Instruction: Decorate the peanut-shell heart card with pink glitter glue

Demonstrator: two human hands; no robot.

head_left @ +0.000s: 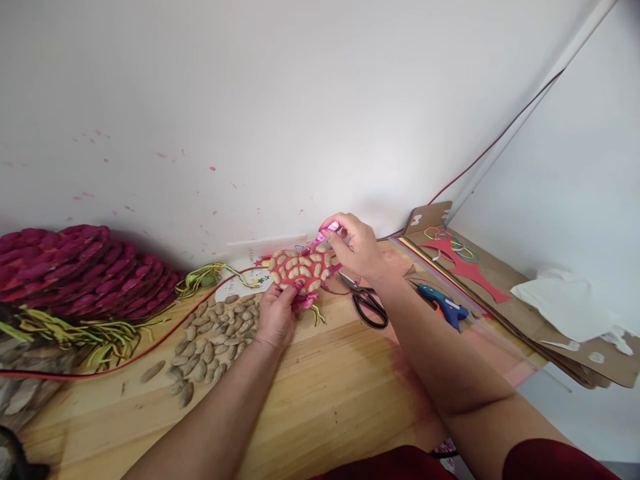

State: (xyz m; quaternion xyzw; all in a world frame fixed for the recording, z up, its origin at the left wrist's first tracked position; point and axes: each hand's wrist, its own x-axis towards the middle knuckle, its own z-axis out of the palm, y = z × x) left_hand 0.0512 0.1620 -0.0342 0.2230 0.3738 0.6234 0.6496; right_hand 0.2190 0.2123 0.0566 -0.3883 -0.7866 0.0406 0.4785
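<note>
My left hand (276, 315) grips the lower edge of a red, heart-like piece (311, 271) studded with whole peanuts in their shells. Its thumb lies on the front; the fingers behind are hidden. Above the piece, my right hand (357, 248) pinches a shiny pink ribbon (316, 241) near the top edge. Where the ribbon meets the piece I cannot make out. More pink material and short yellow-green strands (318, 315) hang below it. On the wooden table (310, 400), loose peanuts (213, 337) lie to the left of my left hand. Black-handled scissors (369, 308) rest below my right hand.
Stacked magenta pieces (80, 270) with yellow-green fringes (95, 333) stand at left by the wall. A red cord (193, 311) crosses the table. At right lie a blue glue gun (443, 303), cardboard (520, 327), a red cutout (475, 279) and white cloth-like material (575, 303).
</note>
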